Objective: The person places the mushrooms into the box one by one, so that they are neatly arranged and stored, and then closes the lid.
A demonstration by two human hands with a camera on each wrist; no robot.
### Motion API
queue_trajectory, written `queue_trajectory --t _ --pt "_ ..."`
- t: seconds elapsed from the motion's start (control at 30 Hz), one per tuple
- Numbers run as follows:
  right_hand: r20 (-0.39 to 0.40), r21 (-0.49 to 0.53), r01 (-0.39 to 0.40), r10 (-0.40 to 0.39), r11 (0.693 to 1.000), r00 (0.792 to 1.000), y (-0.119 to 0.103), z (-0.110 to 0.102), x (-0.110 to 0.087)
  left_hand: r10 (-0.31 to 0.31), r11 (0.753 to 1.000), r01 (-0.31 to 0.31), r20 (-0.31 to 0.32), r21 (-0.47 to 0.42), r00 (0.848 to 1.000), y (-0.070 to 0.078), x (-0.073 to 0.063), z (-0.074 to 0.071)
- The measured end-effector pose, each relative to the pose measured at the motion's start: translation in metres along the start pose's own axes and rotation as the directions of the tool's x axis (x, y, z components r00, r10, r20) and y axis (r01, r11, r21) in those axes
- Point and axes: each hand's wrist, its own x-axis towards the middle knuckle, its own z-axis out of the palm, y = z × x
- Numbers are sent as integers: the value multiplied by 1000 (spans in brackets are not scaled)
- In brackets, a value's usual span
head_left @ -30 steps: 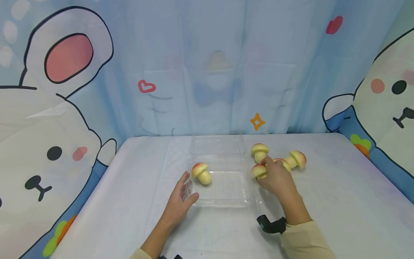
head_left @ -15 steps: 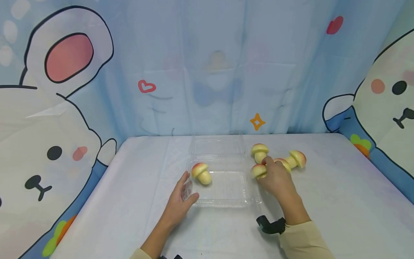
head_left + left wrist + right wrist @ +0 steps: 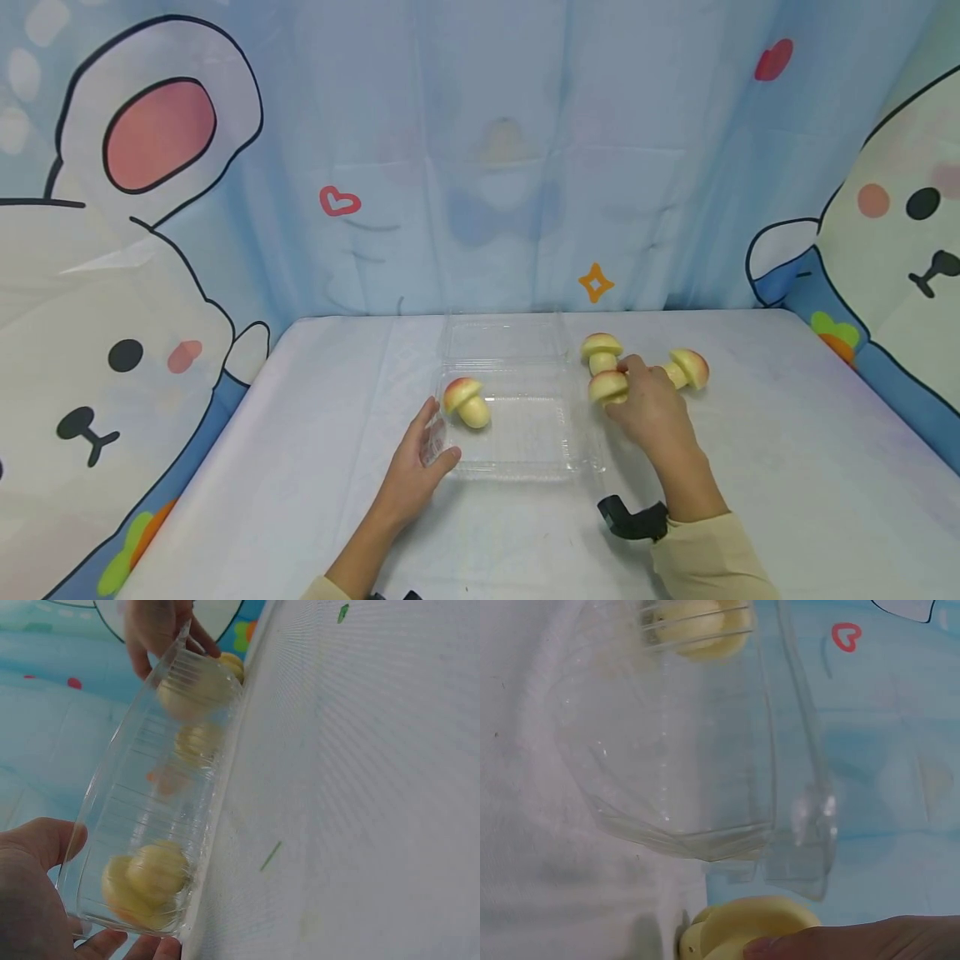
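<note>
My left hand (image 3: 416, 467) holds the left front corner of a clear plastic container (image 3: 517, 471); in the left wrist view its thumb lies along the rim and fingertips show under the end. Inside, at the left, lies a yellow toy mushroom (image 3: 472, 405) with a reddish cap. Right of the container, my right hand (image 3: 654, 414) grips another toy mushroom (image 3: 606, 387), its cap showing past the fingers. The right wrist view has the thumb pressed on this yellow mushroom (image 3: 742, 919). Close behind stands a mushroom (image 3: 602, 353), and one more mushroom (image 3: 691, 368) lies to the right, partly behind the hand.
The container's clear lid (image 3: 504, 338) is folded back toward the printed curtain (image 3: 480, 233). A white cloth (image 3: 787, 433) covers the table. A black wrist mount (image 3: 632, 518) sticks out beside the right wrist, near the container's front right corner.
My right hand has shifted slightly right, and the mushroom in its fingers has moved a little right and up. A mushroom seen behind the knuckles is now hidden. The left hand stays put.
</note>
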Motion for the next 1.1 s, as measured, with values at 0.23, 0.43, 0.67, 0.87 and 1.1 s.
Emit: queue_trajectory --t 0.23,0.43,0.67,0.87,1.1 --pt "-79 29 24 -22 999 997 -5 -5 -4 2 1000 -2 -4 -1 1000 -1 0 0" --pt "-132 71 18 -9 997 991 -13 -8 -4 18 1000 -17 -9 4 1000 0 -1 -1" --pt "-207 112 44 -20 993 978 -20 -8 -5 1 1000 -1 -12 -4 1000 0 -1 -2" --pt "-261 139 48 -11 989 965 -27 -4 -5 9 1000 -9 -11 -2 1000 -1 0 -1" --pt "-274 170 51 -3 984 962 -36 -2 -4 -16 1000 16 -9 -5 1000 1 0 0"
